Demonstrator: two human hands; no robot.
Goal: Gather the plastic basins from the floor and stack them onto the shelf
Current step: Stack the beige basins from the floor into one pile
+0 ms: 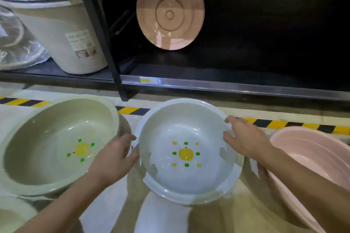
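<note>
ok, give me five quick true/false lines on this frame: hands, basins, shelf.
1. Both hands are at the rim of the white basin, left hand and right hand on opposite sides. True.
2. The green basin lies to the right of the white one. False: it lies to its left; the pink basin is on the right.
3. A pink basin on the shelf stands on edge, its bottom facing the camera. True.
4. The white basin has no print inside. False: a yellow fruit ringed by green and yellow squares.
5. The beige bucket is on the floor. False: it stands on the shelf.
</note>
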